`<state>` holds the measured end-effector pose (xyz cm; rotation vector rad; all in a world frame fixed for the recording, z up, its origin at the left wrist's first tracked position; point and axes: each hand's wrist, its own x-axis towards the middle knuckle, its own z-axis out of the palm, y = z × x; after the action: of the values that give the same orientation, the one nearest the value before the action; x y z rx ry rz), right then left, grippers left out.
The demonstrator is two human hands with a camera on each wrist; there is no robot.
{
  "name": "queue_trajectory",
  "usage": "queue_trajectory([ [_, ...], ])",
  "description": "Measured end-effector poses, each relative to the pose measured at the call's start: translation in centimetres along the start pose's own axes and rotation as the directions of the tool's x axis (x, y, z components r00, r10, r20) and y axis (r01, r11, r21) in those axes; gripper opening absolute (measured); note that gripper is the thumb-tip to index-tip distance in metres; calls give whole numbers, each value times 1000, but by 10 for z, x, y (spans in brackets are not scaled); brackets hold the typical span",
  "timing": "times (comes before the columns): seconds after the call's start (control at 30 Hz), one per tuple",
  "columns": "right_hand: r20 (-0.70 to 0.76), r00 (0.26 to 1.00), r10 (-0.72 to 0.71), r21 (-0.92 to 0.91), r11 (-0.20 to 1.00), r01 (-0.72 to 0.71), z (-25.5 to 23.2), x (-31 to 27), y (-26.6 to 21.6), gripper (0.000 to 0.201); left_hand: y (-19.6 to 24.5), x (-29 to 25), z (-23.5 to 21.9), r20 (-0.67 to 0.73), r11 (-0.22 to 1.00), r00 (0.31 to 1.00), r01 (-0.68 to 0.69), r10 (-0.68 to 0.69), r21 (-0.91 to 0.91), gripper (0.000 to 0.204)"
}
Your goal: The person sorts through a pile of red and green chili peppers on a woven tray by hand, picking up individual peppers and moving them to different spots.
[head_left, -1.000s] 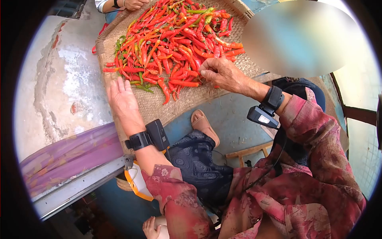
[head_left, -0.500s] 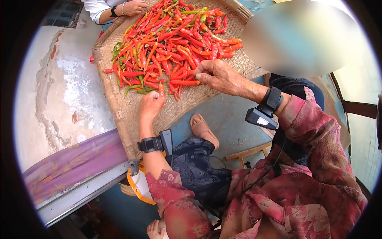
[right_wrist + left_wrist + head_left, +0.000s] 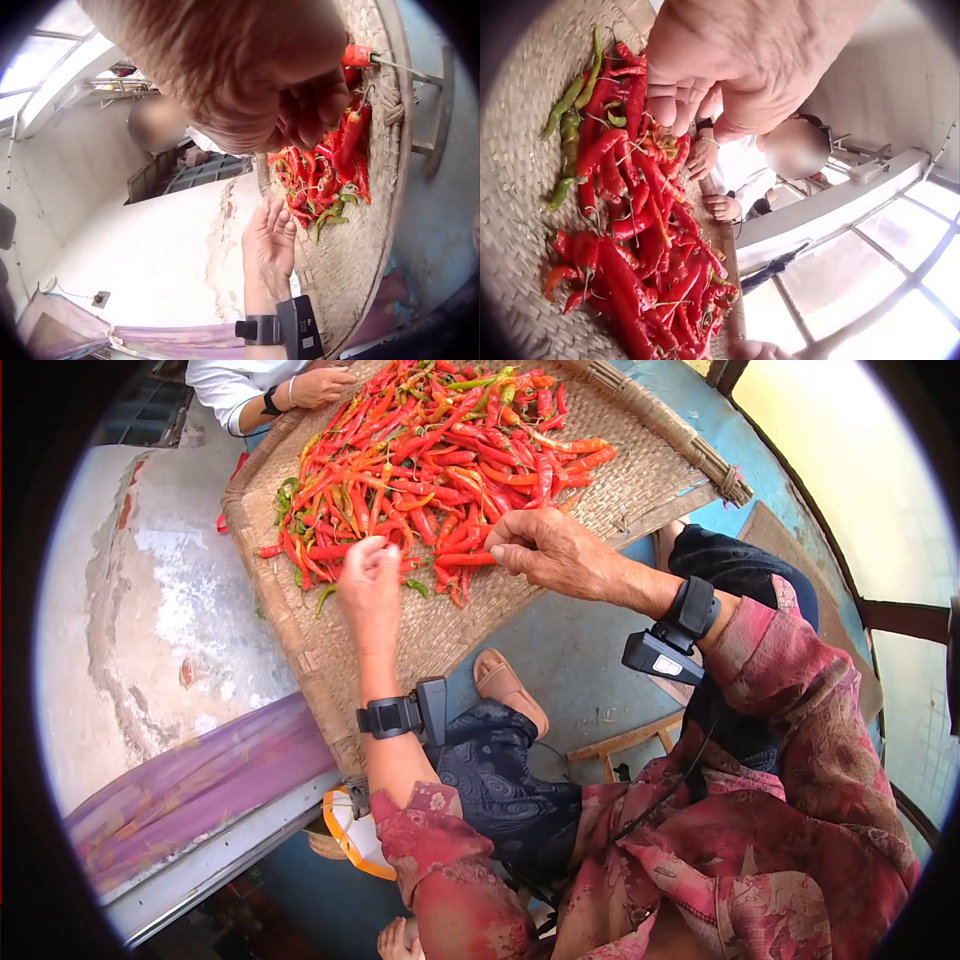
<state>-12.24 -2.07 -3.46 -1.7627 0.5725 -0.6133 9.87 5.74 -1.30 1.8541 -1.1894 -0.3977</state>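
Observation:
Red chili peppers [image 3: 450, 460], a few green or orange, lie heaped on a woven tray [image 3: 450, 622]. Over the heap's near left edge is my left hand [image 3: 370, 600], palm up, its fingers slightly bent; the right wrist view shows that hand [image 3: 268, 251] holding nothing. My right hand [image 3: 560, 555] hovers at the heap's near right edge, fingers loosely curled, beside the end of a red pepper [image 3: 465, 559]. In the right wrist view a stemmed red pepper [image 3: 358, 55] shows past my right hand [image 3: 247, 75]; no pepper is visibly gripped.
Another person's hand [image 3: 322, 387] rests at the tray's far left rim. A pale ledge [image 3: 170, 610] with purple cloth [image 3: 200, 780] lies left. Below are a sandaled foot [image 3: 508, 685], a wooden frame [image 3: 625, 743] and an orange-edged white object [image 3: 355, 840].
My left hand first came right and pinched an orange-red pepper, then released it and moved up over the heap's edge. My right hand has barely moved. The tray appears shifted slightly left.

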Motion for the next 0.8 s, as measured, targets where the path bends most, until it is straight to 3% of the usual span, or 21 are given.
queue_trajectory([
  [0.07,-16,1000,-9,-10,1000,9,-1,1,-1,16,13,-10,18,354,895,927,-260,126,362,23],
  [0.1,-52,998,-20,28,999,21,-2,2,-2,16,15,-15,28,358,896,925,-263,128,359,23],
  [0.17,-90,995,-28,64,997,34,-5,-1,-7,15,12,-23,42,391,725,875,-464,286,508,19],
  [0.3,-114,993,-8,49,999,14,-13,-3,-13,15,14,-20,41,393,705,860,-498,327,504,16],
  [0.37,-127,992,-18,53,998,25,-18,-3,-11,16,16,-14,32,331,833,906,-388,265,394,16],
  [0.43,-86,996,-30,49,998,34,-21,-2,-12,16,19,-6,22,188,995,980,-77,65,60,14],
  [0.5,-92,995,-38,55,998,44,-20,-1,-8,16,30,0,8,10,968,999,53,-52,-245,12],
  [0.57,-97,994,-46,60,997,52,-20,-2,-6,16,30,12,-3,-262,904,959,-14,-109,-427,15],
  [0.6,-119,993,-20,84,996,30,-20,-3,-6,15,32,15,-5,-398,844,904,-87,-156,-529,17],
  [0.63,-141,990,6,107,994,9,-20,-3,-7,15,22,17,-8,-399,845,903,-88,-156,-528,17],
  [0.7,-155,988,11,126,992,9,-22,-3,-9,15,3,18,-11,-492,934,839,56,-235,-352,25],
  [0.73,-169,985,17,145,989,8,-23,-2,-9,14,0,16,-9,-493,934,838,55,-235,-352,25],
  [0.77,-163,986,20,194,981,12,-23,-1,-7,14,-4,11,-3,-348,997,934,60,-76,-56,25],
  [0.8,-163,986,20,194,981,12,-24,-1,-8,14,-3,6,5,-146,971,989,1,35,239,26],
])
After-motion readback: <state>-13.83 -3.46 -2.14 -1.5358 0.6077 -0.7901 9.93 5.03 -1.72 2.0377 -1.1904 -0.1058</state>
